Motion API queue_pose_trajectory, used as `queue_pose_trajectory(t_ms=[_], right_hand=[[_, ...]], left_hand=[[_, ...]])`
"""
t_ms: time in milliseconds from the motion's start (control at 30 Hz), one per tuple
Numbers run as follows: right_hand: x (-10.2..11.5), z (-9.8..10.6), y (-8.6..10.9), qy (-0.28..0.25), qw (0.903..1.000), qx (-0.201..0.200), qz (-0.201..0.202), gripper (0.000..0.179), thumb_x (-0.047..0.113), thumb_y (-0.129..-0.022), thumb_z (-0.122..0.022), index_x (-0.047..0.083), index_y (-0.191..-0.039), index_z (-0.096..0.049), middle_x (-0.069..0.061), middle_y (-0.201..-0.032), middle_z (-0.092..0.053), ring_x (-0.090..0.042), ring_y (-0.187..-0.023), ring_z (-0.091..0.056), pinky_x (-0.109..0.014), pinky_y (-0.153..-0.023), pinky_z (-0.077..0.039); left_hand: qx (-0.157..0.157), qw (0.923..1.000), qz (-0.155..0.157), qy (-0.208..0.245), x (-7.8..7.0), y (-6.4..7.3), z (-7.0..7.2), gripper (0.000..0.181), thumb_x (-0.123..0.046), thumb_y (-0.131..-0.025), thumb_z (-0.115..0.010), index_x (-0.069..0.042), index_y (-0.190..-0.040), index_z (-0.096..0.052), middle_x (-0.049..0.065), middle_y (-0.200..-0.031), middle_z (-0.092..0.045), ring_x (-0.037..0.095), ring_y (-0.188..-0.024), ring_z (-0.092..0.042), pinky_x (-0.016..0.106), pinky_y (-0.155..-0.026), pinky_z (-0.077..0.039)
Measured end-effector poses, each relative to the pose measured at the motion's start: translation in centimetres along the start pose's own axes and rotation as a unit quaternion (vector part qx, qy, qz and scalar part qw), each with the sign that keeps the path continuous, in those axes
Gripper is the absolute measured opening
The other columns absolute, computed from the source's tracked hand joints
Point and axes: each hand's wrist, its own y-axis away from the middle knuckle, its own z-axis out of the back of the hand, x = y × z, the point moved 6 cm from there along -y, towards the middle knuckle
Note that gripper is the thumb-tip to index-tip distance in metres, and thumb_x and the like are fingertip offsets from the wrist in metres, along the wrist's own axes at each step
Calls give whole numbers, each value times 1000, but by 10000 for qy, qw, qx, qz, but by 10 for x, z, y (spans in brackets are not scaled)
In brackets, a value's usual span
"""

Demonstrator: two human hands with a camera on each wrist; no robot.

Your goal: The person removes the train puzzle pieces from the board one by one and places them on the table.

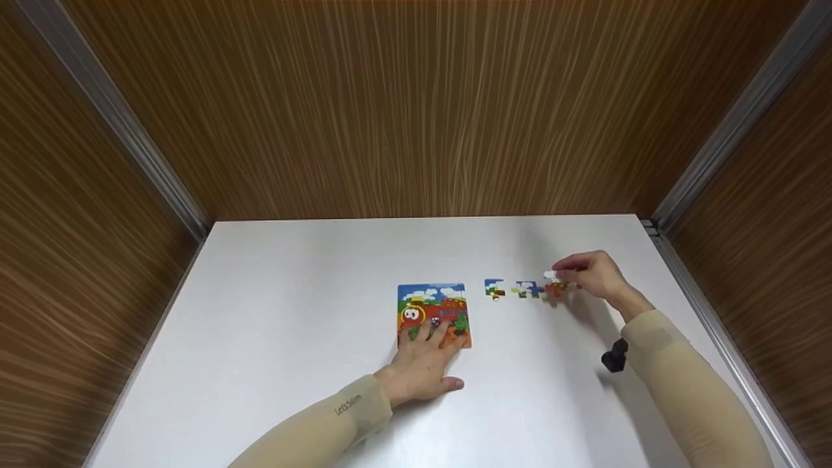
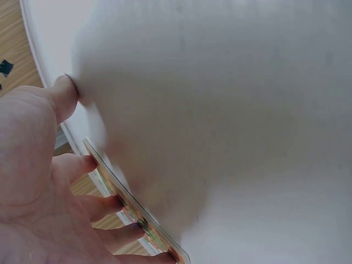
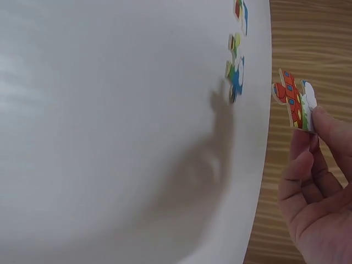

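Note:
My left hand (image 1: 422, 367) lies with fingers spread over the lower part of a colourful puzzle board (image 1: 431, 292) showing a red train with a face. In the left wrist view, its fingertips rest along the edge of the thin puzzle board (image 2: 129, 198), the thumb held apart. My right hand (image 1: 598, 276) pinches a jigsaw piece (image 3: 297, 102) with red, white and green print between thumb and fingers, above the table. Beside it on the table lie two more jigsaw pieces, a blue-and-green one (image 1: 527, 290) and one with a white cloud (image 1: 494, 288).
The white table (image 1: 292, 292) is bordered by a wood-grain back panel (image 1: 416, 110) and side panels with metal rails. A small black object (image 1: 614, 356) shows at the right sleeve.

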Motion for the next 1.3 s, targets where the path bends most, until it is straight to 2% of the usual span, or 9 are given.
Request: queue_pose_trajectory(t_ms=[367, 600, 733, 833, 1100, 1300], right_hand=[[-27, 5, -2, 52, 9986, 113, -515, 31, 16, -110, -71, 1, -137, -78, -19, -133, -78, -19, -106, -65, -28, -85, -59], [-40, 1, -11, -365, 9952, 399, -817, 36, 15, -113, -67, -6, -141, -72, -15, -117, -88, -17, -96, -85, -29, -84, -61], [-42, -4, -16, -512, 9929, 520, -936, 37, 14, -112, -67, -7, -142, -71, -10, -112, -89, -16, -94, -85, -28, -84, -62], [-42, -7, -20, -550, 9920, 529, -1006, 36, 13, -112, -67, -7, -142, -70, -14, -115, -88, -17, -92, -85, -29, -84, -64], [-38, -10, -23, 22, 9944, 342, -998, 31, 10, -112, -67, -6, -137, -74, -27, -132, -76, -13, -90, -80, -25, -84, -63], [-37, -11, -23, 266, 9948, 269, -941, 30, 11, -111, -67, -4, -136, -76, -27, -136, -74, -17, -98, -77, -21, -84, -61]], left_hand=[[-36, 10000, -59, -22, 0, -1, -1, 85, -72, -105, -63, -36, -177, -37, 12, -188, -29, 48, -172, -30, 81, -127, -37], [-59, 10000, -37, -19, 0, -1, -1, 85, -72, -104, -64, -36, -176, -38, 12, -188, -29, 48, -172, -30, 80, -128, -37], [-40, 10000, -18, 19, 0, -1, -1, 86, -73, -104, -64, -36, -177, -37, 12, -188, -29, 48, -173, -29, 81, -128, -36], [-15, 10000, -10, 42, 0, 0, -1, 85, -72, -104, -64, -36, -177, -36, 12, -188, -28, 48, -173, -29, 80, -128, -36], [12, 9999, -54, -126, -1, 0, -1, 86, -72, -105, -62, -35, -177, -36, 12, -188, -29, 47, -173, -30, 79, -127, -39], [-8, 10000, -43, -87, -1, 0, -2, 86, -73, -104, -64, -36, -177, -36, 12, -188, -29, 47, -173, -30, 79, -127, -38]])
